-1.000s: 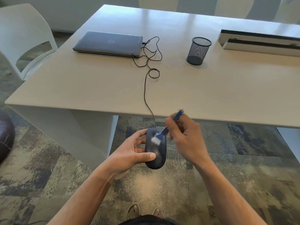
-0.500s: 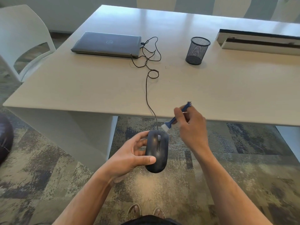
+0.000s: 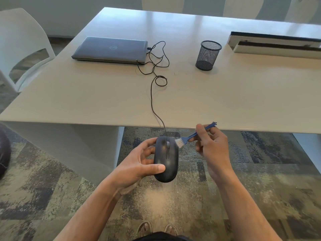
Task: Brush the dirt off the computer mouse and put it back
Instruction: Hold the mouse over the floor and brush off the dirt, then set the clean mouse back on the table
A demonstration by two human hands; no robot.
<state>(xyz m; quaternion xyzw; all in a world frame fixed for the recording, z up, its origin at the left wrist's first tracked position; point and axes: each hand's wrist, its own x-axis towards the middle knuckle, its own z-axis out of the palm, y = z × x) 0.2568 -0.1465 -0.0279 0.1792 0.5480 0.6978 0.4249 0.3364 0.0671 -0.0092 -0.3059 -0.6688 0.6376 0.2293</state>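
1. The brush [image 3: 189, 136], lifted clear beyond the mouse's front half a second ago, is back down: its white bristles now touch the front right edge of the mouse [image 3: 166, 159]. I judge another sweep is starting, so cleaning goes on and putting it back is not yet due.
2. The left hand [image 3: 137, 164] holds the mouse off the counter [image 3: 243, 101], over the carpet, thumb across its rear and fingers [image 3: 147, 142] curled round the left side.
3. The right hand [image 3: 213, 146] pinches the blue handle.
4. Pale smudges show on the shell; whether dirt or glare, I cannot tell. The underside is hidden.
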